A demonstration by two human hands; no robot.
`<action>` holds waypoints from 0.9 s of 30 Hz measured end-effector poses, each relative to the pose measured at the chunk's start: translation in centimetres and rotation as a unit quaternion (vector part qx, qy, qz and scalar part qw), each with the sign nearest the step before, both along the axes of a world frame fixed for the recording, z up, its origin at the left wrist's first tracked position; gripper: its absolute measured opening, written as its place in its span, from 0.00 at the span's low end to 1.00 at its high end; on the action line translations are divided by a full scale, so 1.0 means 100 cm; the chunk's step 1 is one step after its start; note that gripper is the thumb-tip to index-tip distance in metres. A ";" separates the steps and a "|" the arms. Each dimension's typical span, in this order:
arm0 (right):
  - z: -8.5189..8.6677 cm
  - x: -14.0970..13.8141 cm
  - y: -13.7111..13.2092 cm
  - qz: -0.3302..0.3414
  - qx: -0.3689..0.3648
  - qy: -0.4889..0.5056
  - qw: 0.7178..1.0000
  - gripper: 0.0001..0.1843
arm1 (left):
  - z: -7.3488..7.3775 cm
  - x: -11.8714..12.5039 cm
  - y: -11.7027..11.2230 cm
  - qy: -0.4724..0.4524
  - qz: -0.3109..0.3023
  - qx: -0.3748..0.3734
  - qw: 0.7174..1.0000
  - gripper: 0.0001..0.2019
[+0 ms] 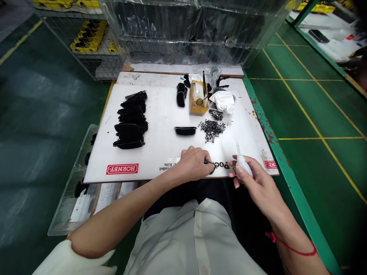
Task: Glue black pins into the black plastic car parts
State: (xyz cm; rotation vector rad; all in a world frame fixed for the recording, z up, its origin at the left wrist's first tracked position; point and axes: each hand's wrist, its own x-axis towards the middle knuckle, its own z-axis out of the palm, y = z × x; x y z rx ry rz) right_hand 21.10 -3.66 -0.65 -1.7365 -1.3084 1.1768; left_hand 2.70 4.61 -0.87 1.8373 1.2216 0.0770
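Note:
My left hand (pixel 195 162) is closed near the board's front edge, gripping a thin black-framed piece (pixel 211 164) that is mostly hidden by the fingers. In my right hand (pixel 258 183) is a small white squeeze bottle (pixel 243 166), its thin nozzle pointing up, just right of the left hand. Beyond my left hand lies a single black lens-like piece with a thin frame (pixel 185 131). To its right is a pile of small black parts (pixel 212 130), too small to name surely. Overlapping black framed pieces (pixel 130 131) form a row at the left.
A yellowish box (pixel 198 109) holding a small bottle and a stick stands toward the back, beside a white bag (pixel 223 101). Another black piece (pixel 181 94) lies left of it. Plastic-wrapped crates (pixel 183 34) rise behind the white board (pixel 160 103). A clear tray (pixel 61 214) sits lower left.

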 end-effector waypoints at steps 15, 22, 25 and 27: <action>0.019 -0.008 -0.017 -0.097 0.256 -0.337 0.901 0.13 | 0.000 -0.003 0.003 0.018 -0.058 0.018 0.998 0.09; 0.015 -0.018 -0.012 -0.046 0.282 -0.358 0.889 0.10 | -0.007 -0.003 0.004 0.007 -0.058 0.033 0.998 0.08; 0.013 -0.018 -0.009 -0.023 0.292 -0.363 0.885 0.08 | -0.009 -0.003 0.004 0.000 -0.054 0.035 0.998 0.08; 0.011 -0.017 -0.008 -0.008 0.297 -0.368 0.881 0.08 | -0.010 -0.003 0.004 -0.002 -0.054 0.032 0.998 0.08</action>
